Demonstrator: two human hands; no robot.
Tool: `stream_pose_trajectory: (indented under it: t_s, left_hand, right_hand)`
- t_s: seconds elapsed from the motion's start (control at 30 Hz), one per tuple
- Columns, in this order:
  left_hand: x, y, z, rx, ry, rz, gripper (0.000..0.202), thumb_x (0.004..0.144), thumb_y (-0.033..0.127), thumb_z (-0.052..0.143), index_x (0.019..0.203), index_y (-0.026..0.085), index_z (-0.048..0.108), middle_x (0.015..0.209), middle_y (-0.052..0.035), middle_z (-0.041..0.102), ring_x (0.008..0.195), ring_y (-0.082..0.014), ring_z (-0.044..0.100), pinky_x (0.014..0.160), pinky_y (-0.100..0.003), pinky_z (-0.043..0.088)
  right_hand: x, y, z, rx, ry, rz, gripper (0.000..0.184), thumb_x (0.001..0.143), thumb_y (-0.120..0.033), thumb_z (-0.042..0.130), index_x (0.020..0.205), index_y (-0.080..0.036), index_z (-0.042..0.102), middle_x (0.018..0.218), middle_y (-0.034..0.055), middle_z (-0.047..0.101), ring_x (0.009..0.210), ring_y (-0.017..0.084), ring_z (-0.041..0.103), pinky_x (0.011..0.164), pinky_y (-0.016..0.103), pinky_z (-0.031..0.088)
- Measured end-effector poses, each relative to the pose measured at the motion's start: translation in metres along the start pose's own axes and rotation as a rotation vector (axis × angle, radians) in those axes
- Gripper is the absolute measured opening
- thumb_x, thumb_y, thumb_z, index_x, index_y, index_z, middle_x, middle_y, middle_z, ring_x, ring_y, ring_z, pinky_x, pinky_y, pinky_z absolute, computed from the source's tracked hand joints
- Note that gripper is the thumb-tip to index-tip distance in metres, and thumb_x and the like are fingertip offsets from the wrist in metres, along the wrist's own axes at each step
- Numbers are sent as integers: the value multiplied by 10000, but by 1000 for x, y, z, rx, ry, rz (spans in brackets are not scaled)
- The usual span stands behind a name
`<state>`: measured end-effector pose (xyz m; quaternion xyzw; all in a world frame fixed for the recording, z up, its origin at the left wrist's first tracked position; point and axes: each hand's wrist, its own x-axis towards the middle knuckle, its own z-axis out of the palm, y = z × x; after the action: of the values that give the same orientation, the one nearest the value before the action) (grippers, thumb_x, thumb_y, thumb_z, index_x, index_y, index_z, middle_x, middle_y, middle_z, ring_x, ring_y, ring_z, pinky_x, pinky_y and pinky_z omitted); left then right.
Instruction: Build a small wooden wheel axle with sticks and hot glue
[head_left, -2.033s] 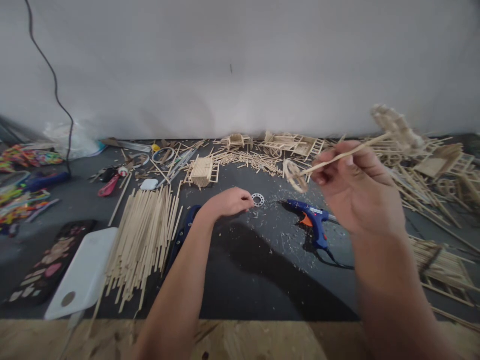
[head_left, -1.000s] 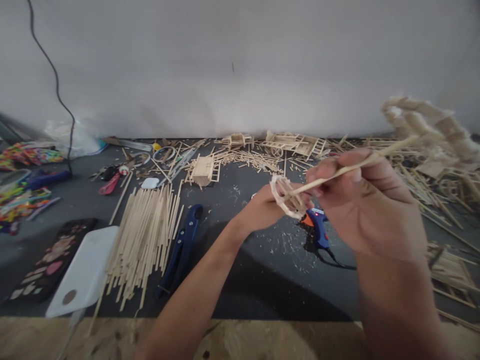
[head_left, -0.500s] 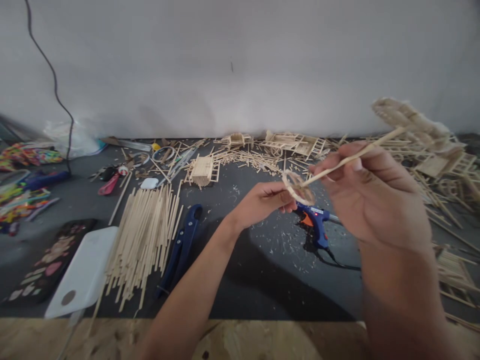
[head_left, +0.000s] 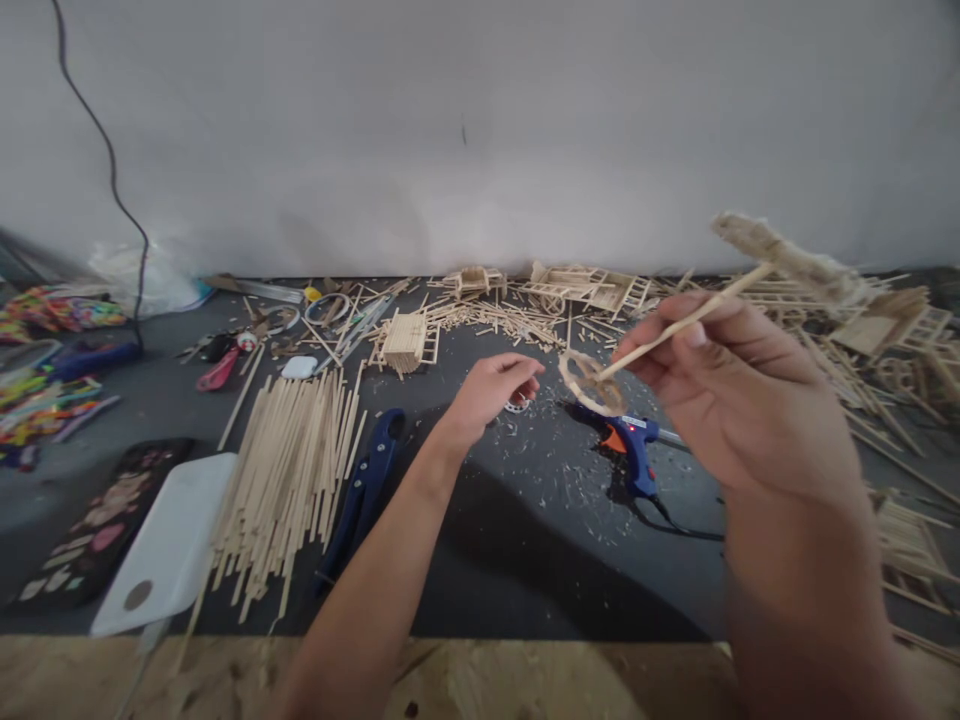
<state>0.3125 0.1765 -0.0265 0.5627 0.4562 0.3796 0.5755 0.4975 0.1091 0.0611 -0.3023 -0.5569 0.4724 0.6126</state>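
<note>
My right hand (head_left: 757, 390) pinches a thin wooden stick (head_left: 686, 322) between thumb and fingers, raised above the table. A spoked wooden wheel (head_left: 574, 385) is on the stick's near-left end. At its other end is a second wheel (head_left: 795, 258), seen almost edge-on and blurred. My left hand (head_left: 499, 388) hovers left of the spoked wheel, apart from it, fingers loosely curved with nothing visible in them. Just under its fingertips lies a small white round piece (head_left: 517, 405), partly covered. A blue glue gun (head_left: 637, 455) with an orange trigger lies below the wheel.
Loose sticks (head_left: 289, 480) and a blue cutter (head_left: 367, 490) lie to the left. A white power bank (head_left: 169, 540) and a dark phone (head_left: 105, 520) are nearer the left edge. Small wooden models (head_left: 592, 285) and offcuts line the wall. More stick structures crowd the right side.
My left hand has let go of the spoked wheel and moved left, uncovering the white round piece. My right hand has shifted the stick slightly left, and the far wheel has turned more edge-on.
</note>
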Motion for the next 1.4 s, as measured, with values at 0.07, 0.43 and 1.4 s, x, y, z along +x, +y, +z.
stream_pose_trajectory:
  t_s: [0.07, 0.43, 1.4]
  left_hand:
    - [4, -6, -12, -1, 125, -35, 204, 826, 366, 551, 835, 221, 693, 826, -83, 662, 719, -183, 603, 654, -328, 464]
    - [-8, 25, 27, -571, 414, 126, 198, 869, 367, 512, 897, 210, 630, 1034, -67, 641, 1011, -197, 580, 872, -325, 445]
    - [-36, 49, 52, -1204, 220, -170, 448, 888, 527, 311, 820, 194, 602, 767, -50, 647, 903, -180, 631, 858, -307, 499]
  right_hand:
    - [1, 2, 0, -15, -15, 10, 151, 862, -216, 584, 911, -304, 698, 889, -5, 637, 876, 148, 598, 792, 318, 506]
    - [1, 20, 15, -49, -67, 72, 145, 884, -282, 558, 962, -318, 675, 886, -10, 640, 850, 148, 600, 787, 338, 504]
    - [-4, 32, 36, -2, -218, 203, 142, 889, -297, 556, 905, -267, 694, 860, -1, 652, 816, 134, 593, 753, 295, 477]
